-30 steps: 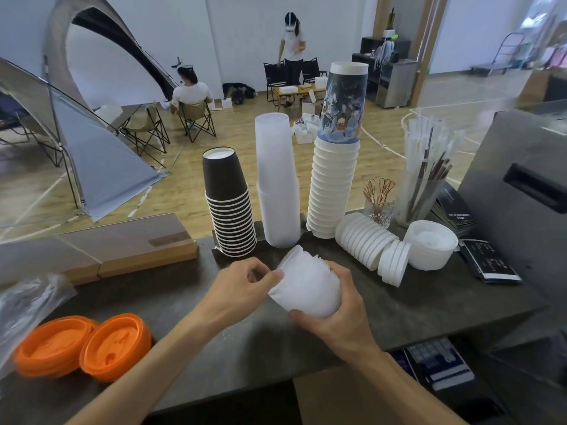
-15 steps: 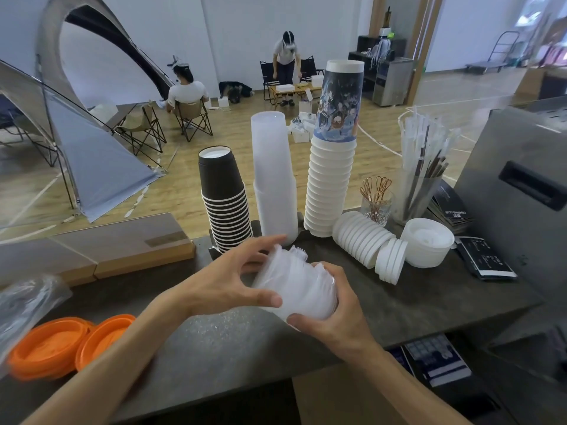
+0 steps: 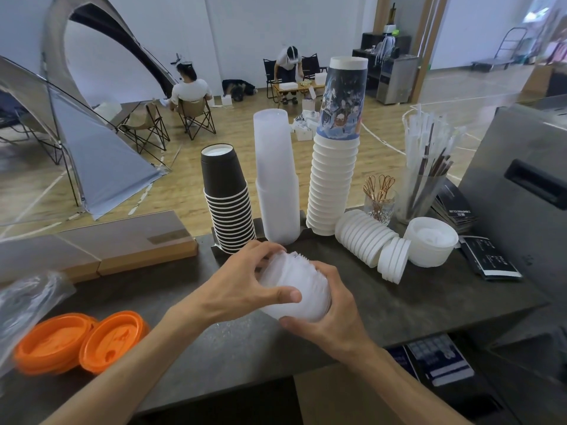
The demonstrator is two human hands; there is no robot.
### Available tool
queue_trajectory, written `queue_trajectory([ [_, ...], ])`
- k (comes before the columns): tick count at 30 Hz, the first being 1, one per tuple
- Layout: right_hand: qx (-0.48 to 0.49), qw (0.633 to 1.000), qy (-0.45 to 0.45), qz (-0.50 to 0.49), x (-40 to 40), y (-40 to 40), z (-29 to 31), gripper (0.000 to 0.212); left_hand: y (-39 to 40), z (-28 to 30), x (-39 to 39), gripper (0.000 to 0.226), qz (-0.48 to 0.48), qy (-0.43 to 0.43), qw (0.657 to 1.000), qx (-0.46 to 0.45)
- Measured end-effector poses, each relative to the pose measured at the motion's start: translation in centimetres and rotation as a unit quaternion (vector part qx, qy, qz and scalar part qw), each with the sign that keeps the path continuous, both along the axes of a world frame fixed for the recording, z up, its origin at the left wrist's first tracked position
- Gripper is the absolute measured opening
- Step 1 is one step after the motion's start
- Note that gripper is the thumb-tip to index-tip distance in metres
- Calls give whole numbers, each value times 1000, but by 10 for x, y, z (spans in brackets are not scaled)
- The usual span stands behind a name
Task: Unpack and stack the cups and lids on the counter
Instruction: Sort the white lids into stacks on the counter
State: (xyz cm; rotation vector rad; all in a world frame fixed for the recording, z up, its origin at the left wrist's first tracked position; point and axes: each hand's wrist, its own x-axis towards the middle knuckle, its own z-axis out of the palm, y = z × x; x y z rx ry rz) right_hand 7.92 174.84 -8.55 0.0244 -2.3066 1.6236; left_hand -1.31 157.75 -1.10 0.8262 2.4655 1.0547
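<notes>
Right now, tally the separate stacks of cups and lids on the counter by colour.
Black paper cup stacks: 1
Frosted clear plastic cup stacks: 1
White paper cup stacks: 1
White plastic lid stacks: 2
Orange plastic lid stacks: 2
Clear plastic lid stacks, held in both hands: 1
Total: 8

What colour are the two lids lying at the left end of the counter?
Orange lids, seen in the head view, the only view.

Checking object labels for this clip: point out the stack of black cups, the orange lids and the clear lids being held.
stack of black cups (image 3: 227, 197), head view, side wall of the top cup.
orange lids (image 3: 112, 342), head view, top face of the right-hand lid.
clear lids (image 3: 299, 282), head view, ribbed edge between both hands.
</notes>
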Motion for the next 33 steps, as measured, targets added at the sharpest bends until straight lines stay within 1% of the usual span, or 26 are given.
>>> queue_trajectory([
  [5,20,1000,15,10,-1,1,5,84,3,-3,5,91,-11,-4,1000,14],
  [9,3,1000,12,6,0,3,6,83,7,-3,5,84,-32,16,999,9],
  [13,-22,1000,-2,9,-1,7,8,84,8,-5,7,86,-53,37,997,30],
  [18,-11,1000,-19,22,-2,11,9,84,10,-11,11,74,-52,44,997,43],
  [22,-19,999,-32,33,-2,11,9,85,11,-14,13,75,-57,56,995,53],
  [28,-40,998,-29,36,-4,11,9,83,14,-18,13,77,-93,82,992,23],
  [31,-43,998,-32,34,-7,11,6,87,13,-17,8,75,-131,116,985,-15],
  [33,-61,996,-47,33,-11,9,2,87,14,-17,3,72,-135,127,982,-38],
])
